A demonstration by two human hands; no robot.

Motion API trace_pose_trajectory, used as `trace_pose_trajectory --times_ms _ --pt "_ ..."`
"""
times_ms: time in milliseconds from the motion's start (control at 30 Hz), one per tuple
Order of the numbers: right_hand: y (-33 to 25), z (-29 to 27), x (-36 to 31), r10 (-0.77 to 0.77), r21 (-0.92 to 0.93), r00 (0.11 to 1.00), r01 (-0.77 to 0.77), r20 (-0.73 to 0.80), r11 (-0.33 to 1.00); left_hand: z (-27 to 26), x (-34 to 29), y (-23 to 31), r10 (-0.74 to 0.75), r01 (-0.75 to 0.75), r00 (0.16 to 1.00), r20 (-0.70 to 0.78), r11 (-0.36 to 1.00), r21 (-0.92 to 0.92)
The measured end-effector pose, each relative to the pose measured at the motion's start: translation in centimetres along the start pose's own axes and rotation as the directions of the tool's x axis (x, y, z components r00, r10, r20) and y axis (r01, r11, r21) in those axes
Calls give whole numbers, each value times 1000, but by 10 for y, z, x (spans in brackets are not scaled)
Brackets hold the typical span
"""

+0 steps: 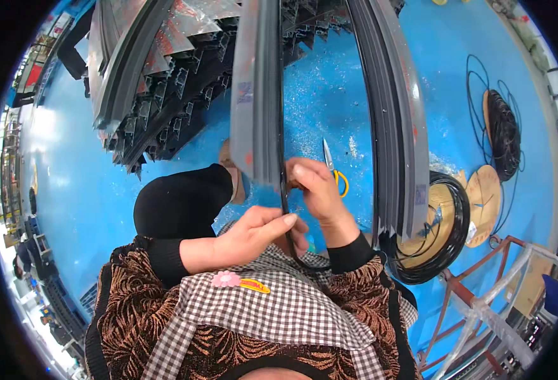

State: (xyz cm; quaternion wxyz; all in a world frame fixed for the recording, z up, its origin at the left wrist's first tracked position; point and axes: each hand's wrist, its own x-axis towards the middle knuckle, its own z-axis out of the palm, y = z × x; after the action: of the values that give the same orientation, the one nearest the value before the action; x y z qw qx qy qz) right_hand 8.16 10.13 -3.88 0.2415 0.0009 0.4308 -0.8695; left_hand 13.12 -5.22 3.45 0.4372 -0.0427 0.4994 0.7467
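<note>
A long grey profile (259,120) with a film-like face comes toward me from the far side, its near end just beyond my hands. Along its right edge runs a thin black rubber strip (285,202), whose loose part hangs down over my checked apron. My left hand (253,235) is closed on that strip below the profile's end, thumb on top. Higher up, my right hand (320,195) pinches the strip beside the profile's end, fingertips partly hidden. Scissors (328,156) with yellow handles lie beyond my right hand.
A second long grey profile (390,120) stands to the right, above a coil of black strip (461,244) on a round board. Another black coil (506,133) lies farther right on the blue floor. Stacked profiles (171,107) fill the far left. A reddish metal frame (461,292) is at the near right.
</note>
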Motion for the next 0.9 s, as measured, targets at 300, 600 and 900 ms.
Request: trace_pose_trajectory --times_ms 300,600,900 --pt "-28 32 -14 35 -414 988 -95 -149 905 0 7 -21 91 -90 996 -8 965 -245" --pt "-23 42 -31 4 -426 979 -93 -206 900 2 9 -43 255 -276 940 -225 958 -70" --pt "27 -72 -24 214 -197 904 -302 -369 933 0 5 -34 234 -264 951 -203 955 -134"
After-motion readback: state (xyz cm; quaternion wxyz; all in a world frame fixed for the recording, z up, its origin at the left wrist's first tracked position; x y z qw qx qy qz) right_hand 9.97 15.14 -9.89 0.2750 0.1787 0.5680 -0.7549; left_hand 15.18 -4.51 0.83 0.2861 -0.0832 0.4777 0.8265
